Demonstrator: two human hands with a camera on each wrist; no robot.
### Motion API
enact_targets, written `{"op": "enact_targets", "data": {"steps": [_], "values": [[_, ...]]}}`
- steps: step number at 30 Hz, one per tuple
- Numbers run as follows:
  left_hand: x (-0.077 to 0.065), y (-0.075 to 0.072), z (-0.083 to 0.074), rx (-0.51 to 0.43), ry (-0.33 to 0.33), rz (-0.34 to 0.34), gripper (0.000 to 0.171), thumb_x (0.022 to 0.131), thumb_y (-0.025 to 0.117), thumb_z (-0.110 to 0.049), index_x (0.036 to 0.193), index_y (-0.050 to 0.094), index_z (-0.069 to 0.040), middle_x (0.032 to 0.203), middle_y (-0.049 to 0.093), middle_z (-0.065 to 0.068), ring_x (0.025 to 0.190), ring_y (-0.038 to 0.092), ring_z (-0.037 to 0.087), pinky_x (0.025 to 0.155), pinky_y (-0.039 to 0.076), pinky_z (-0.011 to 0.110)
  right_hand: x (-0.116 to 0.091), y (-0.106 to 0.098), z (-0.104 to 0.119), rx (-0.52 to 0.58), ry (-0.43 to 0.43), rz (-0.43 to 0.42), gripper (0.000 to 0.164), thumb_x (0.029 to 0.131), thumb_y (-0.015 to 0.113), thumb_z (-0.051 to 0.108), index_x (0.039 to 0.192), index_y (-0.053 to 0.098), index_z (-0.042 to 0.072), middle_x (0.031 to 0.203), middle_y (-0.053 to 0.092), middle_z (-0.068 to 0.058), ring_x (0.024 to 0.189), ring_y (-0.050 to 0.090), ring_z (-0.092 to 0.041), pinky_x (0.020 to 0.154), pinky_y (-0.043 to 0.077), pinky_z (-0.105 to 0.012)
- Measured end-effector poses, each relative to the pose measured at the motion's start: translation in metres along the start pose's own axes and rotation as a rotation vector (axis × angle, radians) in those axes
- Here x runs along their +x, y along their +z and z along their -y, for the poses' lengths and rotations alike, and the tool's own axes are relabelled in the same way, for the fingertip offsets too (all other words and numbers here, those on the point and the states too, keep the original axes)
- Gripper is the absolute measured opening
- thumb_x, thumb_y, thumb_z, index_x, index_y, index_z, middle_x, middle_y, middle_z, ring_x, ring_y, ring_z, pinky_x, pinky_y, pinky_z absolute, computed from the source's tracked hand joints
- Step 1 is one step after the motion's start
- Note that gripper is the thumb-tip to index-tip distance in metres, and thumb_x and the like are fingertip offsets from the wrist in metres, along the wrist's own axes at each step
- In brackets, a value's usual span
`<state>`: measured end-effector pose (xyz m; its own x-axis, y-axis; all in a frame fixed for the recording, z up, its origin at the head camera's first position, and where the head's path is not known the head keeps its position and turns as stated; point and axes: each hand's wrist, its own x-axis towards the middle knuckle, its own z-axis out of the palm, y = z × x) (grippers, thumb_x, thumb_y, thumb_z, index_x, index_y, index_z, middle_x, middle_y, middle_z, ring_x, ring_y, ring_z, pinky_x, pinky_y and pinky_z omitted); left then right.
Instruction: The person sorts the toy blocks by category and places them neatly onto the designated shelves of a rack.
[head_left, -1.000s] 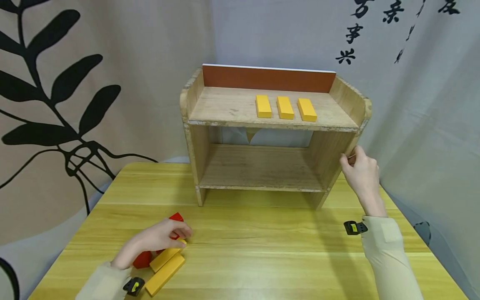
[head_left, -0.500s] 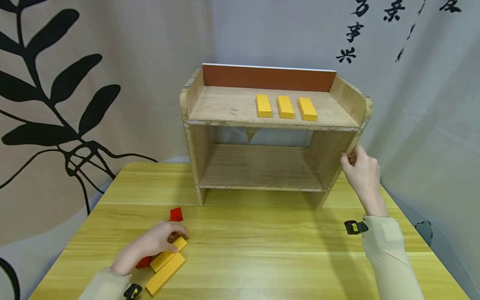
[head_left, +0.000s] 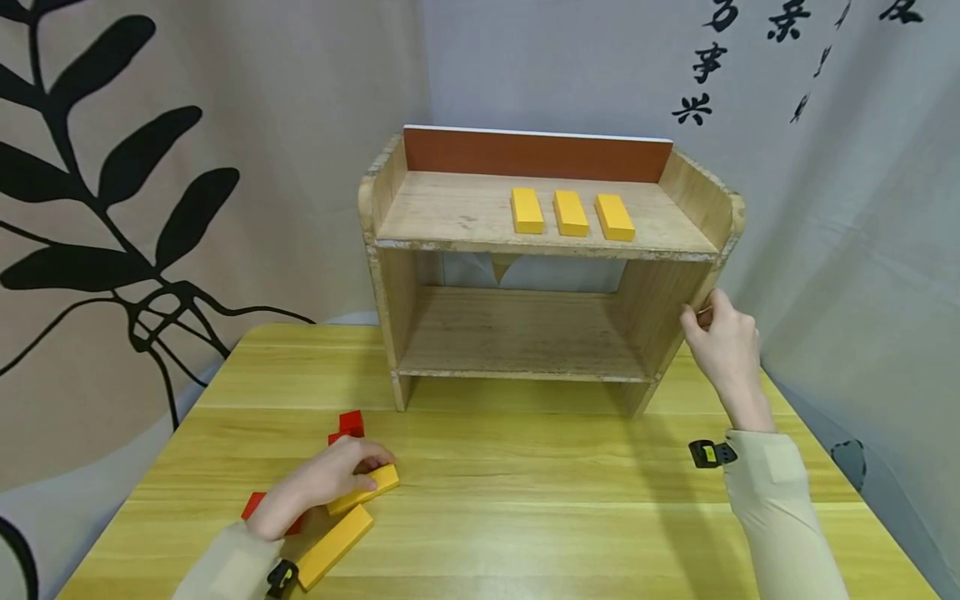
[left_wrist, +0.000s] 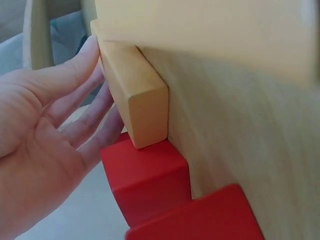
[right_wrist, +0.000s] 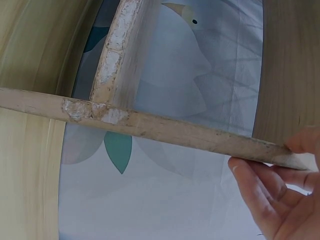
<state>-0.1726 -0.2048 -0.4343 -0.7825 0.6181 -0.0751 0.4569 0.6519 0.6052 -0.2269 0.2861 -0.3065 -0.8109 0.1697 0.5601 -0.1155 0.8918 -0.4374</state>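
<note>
At the table's front left, my left hand (head_left: pixel 330 479) pinches a long yellow block (head_left: pixel 384 481) between thumb and fingers. The left wrist view shows the thumb on one long side of this block (left_wrist: pixel 145 95), whose near end overlaps a red block (left_wrist: pixel 150 175). A second yellow block (head_left: pixel 335 550) lies beside the hand. Red blocks (head_left: pixel 351 422) show beyond the fingers, and another red piece (head_left: pixel 255 502) is partly hidden under the wrist. My right hand (head_left: pixel 726 346) grips the right side panel (right_wrist: pixel 185 132) of a small wooden shelf (head_left: pixel 465 333) by its front edge.
Three yellow blocks (head_left: pixel 571 214) lie in a row on the shelf's upper board, in front of a brown back strip (head_left: pixel 536 157). The shelf stands toward the back of the wooden table (head_left: pixel 510 483). Printed curtains (head_left: pixel 322 167) hang behind and at both sides.
My left hand has shifted right and a little away from me, drawing one yellow block off its neighbour and turning it. More red blocks show now. The right hand has stayed on the shelf.
</note>
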Motion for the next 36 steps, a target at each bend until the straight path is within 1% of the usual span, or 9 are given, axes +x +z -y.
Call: {"op": "enact_targets", "data": {"steps": [3,5,9,12,14,22,26,32,36], "values": [[0.001,-0.001,0.002,-0.017,0.046,0.009,0.031,0.084,0.068,-0.007,0.114,0.064,0.002,0.106,0.070,0.011,0.092,0.066,0.021,0.077,0.055,0.030,0.000,0.000,0.000,-0.001,0.004,0.003,0.026,0.095,0.050,0.025,0.089,0.054,0.000,0.082,0.068,-0.025,0.064,0.063,-0.038,0.050,0.043,-0.037],[-0.002,-0.003,0.004,-0.058,0.042,0.030,0.034,0.083,0.070,-0.008,0.114,0.063,0.003,0.105,0.069,0.011,0.092,0.066,0.021,0.078,0.055,0.030,0.000,0.000,0.000,-0.003,0.006,0.005,0.026,0.095,0.050,0.025,0.090,0.054,0.000,0.082,0.068,-0.025,0.065,0.063,-0.038,0.051,0.043,-0.038],[-0.010,-0.010,0.006,-0.122,-0.033,0.083,0.039,0.078,0.075,-0.006,0.113,0.063,0.003,0.101,0.067,0.010,0.088,0.062,0.018,0.075,0.053,0.028,0.000,0.000,0.000,-0.001,0.004,0.007,0.026,0.095,0.050,0.025,0.090,0.054,0.000,0.082,0.068,-0.025,0.066,0.064,-0.038,0.052,0.044,-0.040],[-0.015,-0.014,0.006,-0.122,-0.101,0.103,0.040,0.075,0.077,-0.004,0.112,0.063,0.002,0.098,0.065,0.007,0.086,0.059,0.016,0.074,0.051,0.027,0.000,0.000,-0.001,0.000,0.003,0.009,0.026,0.095,0.050,0.025,0.090,0.054,0.000,0.083,0.068,-0.025,0.066,0.064,-0.038,0.052,0.044,-0.040],[-0.017,-0.015,0.006,-0.100,-0.112,0.107,0.039,0.075,0.076,-0.002,0.112,0.064,0.003,0.099,0.065,0.007,0.087,0.058,0.016,0.074,0.051,0.027,0.000,0.000,-0.001,0.000,0.006,0.010,0.026,0.095,0.050,0.025,0.090,0.054,0.000,0.083,0.068,-0.025,0.067,0.064,-0.038,0.052,0.044,-0.040],[-0.018,-0.010,0.003,0.030,-0.077,0.064,0.043,0.077,0.070,0.003,0.120,0.064,-0.002,0.119,0.061,0.016,0.098,0.056,0.023,0.078,0.050,0.033,0.000,-0.001,-0.001,-0.002,0.014,0.019,0.026,0.095,0.050,0.025,0.091,0.054,0.000,0.083,0.068,-0.024,0.066,0.064,-0.037,0.051,0.044,-0.038],[-0.016,-0.008,0.004,0.051,-0.083,0.041,0.045,0.074,0.075,0.000,0.118,0.065,-0.003,0.116,0.063,0.014,0.102,0.059,0.029,0.085,0.052,0.042,0.000,-0.001,-0.001,-0.001,0.016,0.021,0.026,0.096,0.050,0.026,0.091,0.054,0.000,0.083,0.068,-0.024,0.066,0.063,-0.037,0.051,0.043,-0.036],[-0.013,-0.006,0.007,0.013,-0.085,0.001,0.040,0.073,0.077,-0.002,0.112,0.067,-0.004,0.102,0.065,0.004,0.091,0.057,0.017,0.078,0.051,0.030,0.000,-0.001,-0.001,-0.006,0.016,0.023,0.026,0.096,0.050,0.026,0.090,0.053,0.001,0.082,0.068,-0.024,0.064,0.062,-0.036,0.050,0.042,-0.035],[-0.011,-0.008,0.006,0.035,-0.029,-0.037,0.034,0.075,0.076,-0.007,0.107,0.067,-0.003,0.100,0.066,0.003,0.088,0.059,0.014,0.076,0.052,0.027,0.000,-0.001,-0.001,-0.008,0.023,0.025,0.027,0.096,0.049,0.027,0.091,0.054,0.001,0.083,0.068,-0.023,0.066,0.063,-0.036,0.051,0.042,-0.036]]}}
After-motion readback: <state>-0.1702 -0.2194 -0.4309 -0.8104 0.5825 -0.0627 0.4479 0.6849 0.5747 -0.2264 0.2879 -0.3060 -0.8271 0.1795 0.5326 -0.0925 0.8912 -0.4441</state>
